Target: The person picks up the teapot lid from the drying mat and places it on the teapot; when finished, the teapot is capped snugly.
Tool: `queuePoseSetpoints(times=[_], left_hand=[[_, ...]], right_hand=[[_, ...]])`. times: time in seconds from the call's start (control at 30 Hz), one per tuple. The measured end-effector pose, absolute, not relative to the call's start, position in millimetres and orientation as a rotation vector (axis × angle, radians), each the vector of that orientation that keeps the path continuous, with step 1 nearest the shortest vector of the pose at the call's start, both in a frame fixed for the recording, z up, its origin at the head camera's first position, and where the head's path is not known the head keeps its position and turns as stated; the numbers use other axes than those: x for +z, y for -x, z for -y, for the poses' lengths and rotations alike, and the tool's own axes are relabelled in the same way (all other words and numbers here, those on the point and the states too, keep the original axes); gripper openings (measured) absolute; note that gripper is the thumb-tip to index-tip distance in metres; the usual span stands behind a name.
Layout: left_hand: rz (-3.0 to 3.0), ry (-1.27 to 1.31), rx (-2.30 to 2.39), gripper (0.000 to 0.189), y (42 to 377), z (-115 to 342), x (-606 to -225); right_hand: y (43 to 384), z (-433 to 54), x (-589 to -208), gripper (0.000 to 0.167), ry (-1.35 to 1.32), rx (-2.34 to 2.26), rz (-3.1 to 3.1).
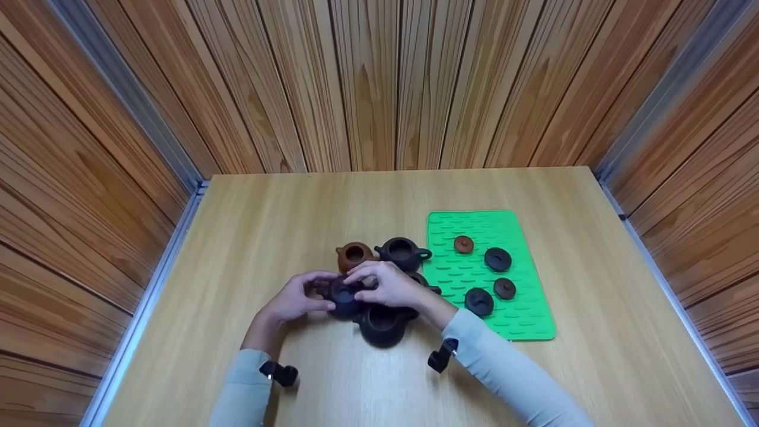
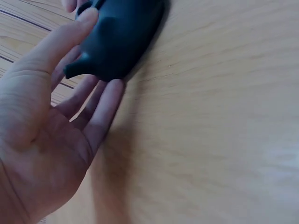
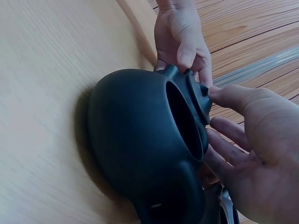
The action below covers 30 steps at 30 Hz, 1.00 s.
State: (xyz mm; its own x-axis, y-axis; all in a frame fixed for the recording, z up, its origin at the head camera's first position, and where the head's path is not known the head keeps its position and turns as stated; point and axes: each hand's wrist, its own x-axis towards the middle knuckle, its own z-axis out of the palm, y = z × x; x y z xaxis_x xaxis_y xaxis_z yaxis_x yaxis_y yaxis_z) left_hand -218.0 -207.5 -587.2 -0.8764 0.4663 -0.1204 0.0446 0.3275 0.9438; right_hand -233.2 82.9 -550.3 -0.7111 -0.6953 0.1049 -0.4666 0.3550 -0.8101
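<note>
My left hand (image 1: 299, 296) holds a small dark teapot (image 1: 344, 305) from its left side, its thumb and fingers spread around the body. In the left wrist view, the dark teapot (image 2: 124, 42) shows its short spout pointing into the left palm. My right hand (image 3: 261, 144) pinches a dark lid (image 3: 198, 100) by the knob, over that teapot's mouth. Whether the lid is fully seated cannot be seen. Close in front stands a larger dark teapot (image 3: 133, 130) without a lid, its mouth showing.
Behind the hands stand a brown lidless teapot (image 1: 347, 259) and a black lidless teapot (image 1: 403, 254). Another dark pot (image 1: 431, 288) is mostly hidden by the right hand. On the right lies a green mat (image 1: 456, 222) bearing several lids, among them a reddish-brown lid (image 1: 463, 244).
</note>
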Motion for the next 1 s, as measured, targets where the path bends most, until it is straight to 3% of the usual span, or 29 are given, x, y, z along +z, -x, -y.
queuePoseSetpoints(times=[0.53,1.0], left_hand=[[-2.319,-0.206,1.564,0.066,240.9,205.6,-560.4],[-2.413,-0.193,1.469,0.071,263.1,179.6,-558.8]], right_hand=[[226.8,-94.2,-542.4,0.045,1.051,-1.258,-2.28],[221.4,-98.2,-537.1,0.046,1.149,-1.175,-2.285]])
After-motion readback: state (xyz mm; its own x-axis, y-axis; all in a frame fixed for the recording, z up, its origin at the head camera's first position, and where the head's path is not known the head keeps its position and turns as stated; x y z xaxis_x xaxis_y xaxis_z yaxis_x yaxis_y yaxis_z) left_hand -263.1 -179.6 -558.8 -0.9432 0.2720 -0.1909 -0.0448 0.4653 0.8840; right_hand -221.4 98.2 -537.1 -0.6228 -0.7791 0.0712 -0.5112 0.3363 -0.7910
